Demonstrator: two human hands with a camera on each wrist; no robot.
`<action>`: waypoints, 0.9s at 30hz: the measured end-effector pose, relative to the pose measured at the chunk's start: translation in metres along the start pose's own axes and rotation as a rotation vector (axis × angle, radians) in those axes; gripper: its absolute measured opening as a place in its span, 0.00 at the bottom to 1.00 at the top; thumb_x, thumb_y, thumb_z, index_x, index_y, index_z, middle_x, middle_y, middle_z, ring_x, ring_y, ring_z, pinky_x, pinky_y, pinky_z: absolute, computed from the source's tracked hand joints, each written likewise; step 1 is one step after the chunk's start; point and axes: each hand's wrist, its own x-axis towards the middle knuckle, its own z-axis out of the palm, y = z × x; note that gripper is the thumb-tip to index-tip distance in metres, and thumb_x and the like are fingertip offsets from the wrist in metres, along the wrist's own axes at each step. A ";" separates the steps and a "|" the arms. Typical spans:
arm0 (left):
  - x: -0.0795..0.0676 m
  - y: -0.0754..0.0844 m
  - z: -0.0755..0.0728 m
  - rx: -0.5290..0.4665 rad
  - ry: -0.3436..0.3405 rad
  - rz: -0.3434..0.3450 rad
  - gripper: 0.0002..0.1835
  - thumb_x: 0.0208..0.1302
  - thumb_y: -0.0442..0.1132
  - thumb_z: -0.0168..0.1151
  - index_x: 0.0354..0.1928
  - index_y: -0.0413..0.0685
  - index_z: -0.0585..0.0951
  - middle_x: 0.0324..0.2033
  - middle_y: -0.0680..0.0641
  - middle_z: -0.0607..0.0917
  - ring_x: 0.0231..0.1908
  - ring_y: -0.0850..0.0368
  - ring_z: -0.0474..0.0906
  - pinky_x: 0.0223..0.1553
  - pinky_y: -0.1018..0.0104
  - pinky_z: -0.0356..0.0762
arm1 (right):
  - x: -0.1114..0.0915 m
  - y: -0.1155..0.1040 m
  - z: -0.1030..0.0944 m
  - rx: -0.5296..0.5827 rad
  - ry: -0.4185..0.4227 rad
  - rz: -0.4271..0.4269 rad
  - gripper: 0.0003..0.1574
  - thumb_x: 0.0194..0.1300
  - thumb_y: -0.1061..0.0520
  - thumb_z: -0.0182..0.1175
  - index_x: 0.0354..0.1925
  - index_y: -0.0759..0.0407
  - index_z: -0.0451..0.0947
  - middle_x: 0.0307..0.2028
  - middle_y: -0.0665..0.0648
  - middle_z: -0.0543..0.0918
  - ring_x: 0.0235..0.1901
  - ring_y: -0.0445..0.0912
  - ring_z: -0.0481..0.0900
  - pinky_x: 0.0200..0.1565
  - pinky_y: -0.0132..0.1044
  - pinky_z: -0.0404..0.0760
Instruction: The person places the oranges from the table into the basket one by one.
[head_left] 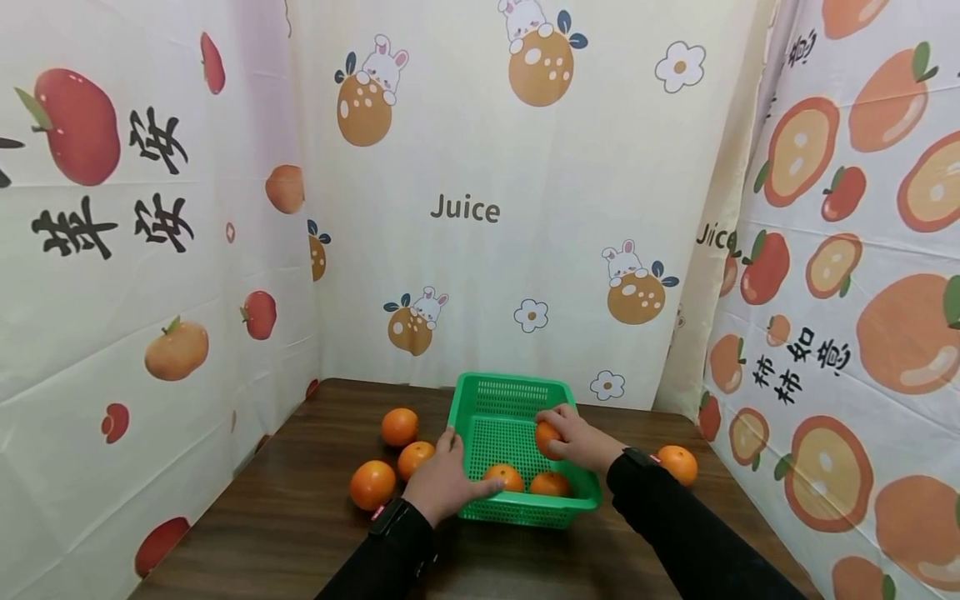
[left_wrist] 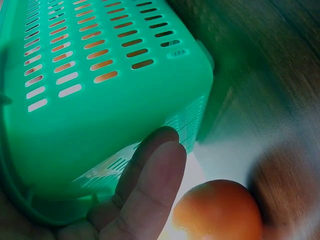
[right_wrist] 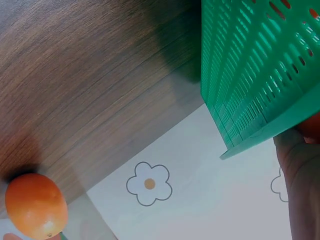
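A green plastic basket (head_left: pixel 517 398) with slotted walls stands on the table. Two oranges (head_left: pixel 551 484) lie inside it along the front wall. My right hand (head_left: pixel 581 437) grips another orange (head_left: pixel 548 439) over the right part of the basket; in the right wrist view the rim hides most of that fruit. At the front left corner is my left hand (head_left: pixel 444 483), its thumb over the front rim. The left wrist view shows its straight fingers (left_wrist: pixel 155 185) along the basket's outer wall, close to an orange (left_wrist: pixel 220 212) on the table.
Left of the basket, three oranges (head_left: pixel 372 485) sit in a loose group on the dark wooden table (head_left: pixel 300 500). Another orange (head_left: pixel 677 465) lies to the right, beside my right forearm. Printed cloth (head_left: pixel 465 275) hangs behind and on both sides.
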 end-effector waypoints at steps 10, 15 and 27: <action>0.001 -0.001 0.002 -0.005 0.003 0.008 0.66 0.58 0.81 0.64 0.81 0.36 0.63 0.84 0.35 0.54 0.56 0.37 0.84 0.47 0.46 0.86 | 0.002 0.004 0.003 -0.004 -0.041 0.023 0.29 0.79 0.44 0.62 0.74 0.39 0.73 0.65 0.52 0.69 0.52 0.49 0.75 0.53 0.46 0.77; 0.001 -0.001 0.001 -0.004 0.007 0.006 0.66 0.57 0.81 0.65 0.81 0.36 0.63 0.84 0.35 0.54 0.58 0.36 0.84 0.47 0.46 0.86 | -0.001 -0.001 0.003 0.001 -0.051 0.017 0.28 0.79 0.45 0.63 0.73 0.40 0.74 0.64 0.52 0.69 0.52 0.49 0.75 0.53 0.45 0.77; 0.005 -0.002 0.003 0.001 0.000 -0.002 0.66 0.58 0.81 0.64 0.81 0.36 0.62 0.84 0.36 0.54 0.59 0.36 0.83 0.49 0.44 0.86 | 0.001 0.003 0.009 -0.111 -0.012 -0.035 0.29 0.78 0.47 0.64 0.73 0.43 0.75 0.65 0.55 0.71 0.51 0.48 0.75 0.55 0.48 0.79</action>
